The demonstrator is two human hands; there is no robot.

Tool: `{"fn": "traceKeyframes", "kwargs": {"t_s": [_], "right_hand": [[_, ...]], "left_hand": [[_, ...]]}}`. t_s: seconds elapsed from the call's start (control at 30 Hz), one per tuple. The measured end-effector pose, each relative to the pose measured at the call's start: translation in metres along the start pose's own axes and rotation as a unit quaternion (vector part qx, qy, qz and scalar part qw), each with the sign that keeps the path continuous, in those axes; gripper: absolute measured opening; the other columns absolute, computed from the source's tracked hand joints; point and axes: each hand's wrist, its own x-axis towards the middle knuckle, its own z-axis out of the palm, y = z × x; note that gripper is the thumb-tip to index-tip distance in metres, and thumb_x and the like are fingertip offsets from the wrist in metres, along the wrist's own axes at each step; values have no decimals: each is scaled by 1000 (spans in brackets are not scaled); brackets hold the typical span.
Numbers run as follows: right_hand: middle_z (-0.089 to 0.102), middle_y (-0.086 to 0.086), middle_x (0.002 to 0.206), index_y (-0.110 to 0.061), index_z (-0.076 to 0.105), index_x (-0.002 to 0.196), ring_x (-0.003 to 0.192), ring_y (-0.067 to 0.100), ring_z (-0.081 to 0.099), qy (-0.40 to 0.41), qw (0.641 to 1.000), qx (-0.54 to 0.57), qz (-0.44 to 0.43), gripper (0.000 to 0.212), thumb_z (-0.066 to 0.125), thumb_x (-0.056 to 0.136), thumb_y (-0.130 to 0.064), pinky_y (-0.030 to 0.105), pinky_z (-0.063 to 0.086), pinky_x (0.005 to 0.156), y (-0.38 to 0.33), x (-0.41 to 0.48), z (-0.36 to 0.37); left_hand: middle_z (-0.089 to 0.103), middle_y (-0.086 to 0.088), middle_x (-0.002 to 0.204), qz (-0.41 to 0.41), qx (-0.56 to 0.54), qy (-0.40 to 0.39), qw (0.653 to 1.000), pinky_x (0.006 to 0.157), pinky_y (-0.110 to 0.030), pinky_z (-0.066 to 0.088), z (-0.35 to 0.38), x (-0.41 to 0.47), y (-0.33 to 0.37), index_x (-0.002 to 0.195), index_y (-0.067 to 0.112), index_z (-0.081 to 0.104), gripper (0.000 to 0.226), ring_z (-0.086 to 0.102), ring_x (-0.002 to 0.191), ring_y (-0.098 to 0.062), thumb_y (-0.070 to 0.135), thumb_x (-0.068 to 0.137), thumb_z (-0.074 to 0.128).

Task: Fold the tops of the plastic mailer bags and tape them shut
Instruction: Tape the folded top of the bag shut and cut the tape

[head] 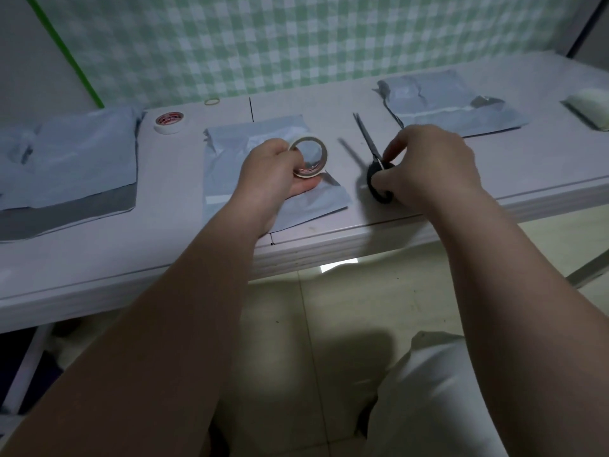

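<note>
Three pale blue plastic mailer bags lie on the white table [184, 258]: one at the left [69, 166], one in the middle [230, 150], one at the back right [451, 103]. Over the middle bag, my left hand [276, 176] holds a roll of clear tape [309, 156] upright. To the right of that bag, my right hand [428, 163] grips the black handles of a pair of scissors [372, 150]. The blades point away from me and rest on the table.
A second tape roll [168, 122] with a red label lies between the left and middle bags. A rubber band [212, 101] sits near the checked wall. A whitish object [590, 107] lies at the far right. The table's front edge runs just below my wrists.
</note>
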Motion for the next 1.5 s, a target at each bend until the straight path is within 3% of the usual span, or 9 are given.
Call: {"fn": "traceKeyframes", "kwargs": {"t_s": [0.1,0.2,0.3,0.43,0.5,0.7,0.9,1.17,1.5], "right_hand": [[59,0,72,-20,59,87,59,15,57,-31,964,264,28,20,72,71,-20,23,42,53,4,-11,3],[57,0,60,-15,54,85,44,9,51,-112,866,479,83,30,80,71,-21,17,34,38,4,-25,7],[54,-1,58,-15,52,78,45,7,46,-194,791,569,116,25,71,80,-31,14,28,35,1,-41,9],[47,-1,51,-17,45,66,48,11,43,-273,687,644,197,33,58,86,-40,14,16,32,1,-55,4],[47,2,53,-16,45,66,47,11,44,-298,657,661,205,34,57,85,-43,12,18,31,3,-58,2],[48,0,52,-17,50,62,44,10,46,-322,654,658,190,33,57,84,-40,11,21,28,4,-65,4],[50,0,54,-22,59,44,42,8,47,-325,662,653,171,39,61,80,-36,10,19,29,4,-64,7],[48,5,59,-15,56,82,43,7,45,-321,660,659,161,20,60,83,-35,10,22,28,0,-60,15],[50,4,60,-14,56,79,47,8,44,-312,668,660,143,19,60,85,-32,10,21,29,-1,-59,19]], "left_hand": [[57,-14,81,-2,-7,-2,1000,78,-35,59,0,-1,2,74,4,48,19,68,78,-25,-8,88,43],[57,-13,79,-2,-9,-7,1000,78,-35,59,0,-3,3,76,3,48,17,69,83,-29,-9,87,44],[58,-14,81,1,-3,-9,1000,76,-34,59,0,-3,2,76,4,48,17,68,87,-32,-10,85,46],[57,-13,78,5,0,-4,1000,72,-31,59,0,-1,1,74,5,47,19,68,82,-30,-11,84,45],[57,-12,74,3,-3,-2,1000,73,-32,59,0,-1,1,73,5,47,20,68,79,-29,-12,85,44],[55,-13,76,-4,-10,6,1000,77,-36,59,1,1,2,71,4,46,22,68,74,-26,-13,85,44],[56,-13,79,-4,-12,1,1000,74,-32,59,2,-1,3,72,4,47,21,68,74,-24,-13,85,42],[57,-15,80,-4,-11,6,1000,75,-34,59,2,-1,2,73,4,46,21,69,80,-30,-11,85,40],[56,-15,81,-1,4,11,1000,72,-32,59,3,-1,3,72,4,46,22,69,77,-25,-13,83,41]]}}
